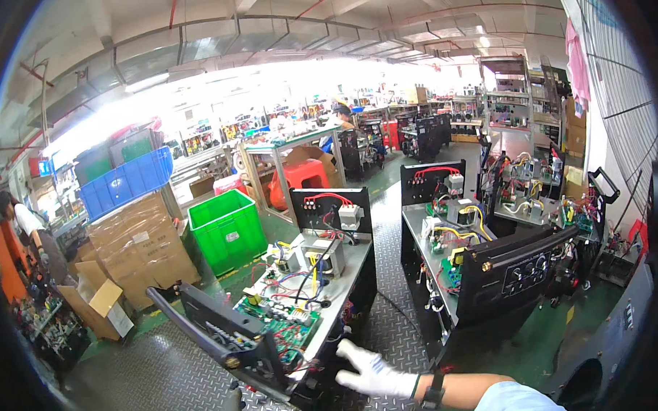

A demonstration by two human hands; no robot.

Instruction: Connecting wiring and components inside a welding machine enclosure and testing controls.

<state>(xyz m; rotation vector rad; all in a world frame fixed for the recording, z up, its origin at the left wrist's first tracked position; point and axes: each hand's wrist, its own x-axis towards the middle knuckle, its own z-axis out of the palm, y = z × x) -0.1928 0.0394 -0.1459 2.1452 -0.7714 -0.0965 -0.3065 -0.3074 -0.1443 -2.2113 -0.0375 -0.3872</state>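
Gloved right hand point(370, 373), fingers spread flat, rests against the lower side of the open machine chassis point(297, 298) standing on the tread-plate floor point(398, 309). Left hand is out of view. Likely steadying the unit; next calls for a firm grip.

My right hand point(372, 374) rests against the side of the open machine chassis point(296, 306) before me. A second chassis point(479, 261) stands right of it, a crate point(227, 231) behind-left, cartons point(143, 246) further left, seemingly stacked.
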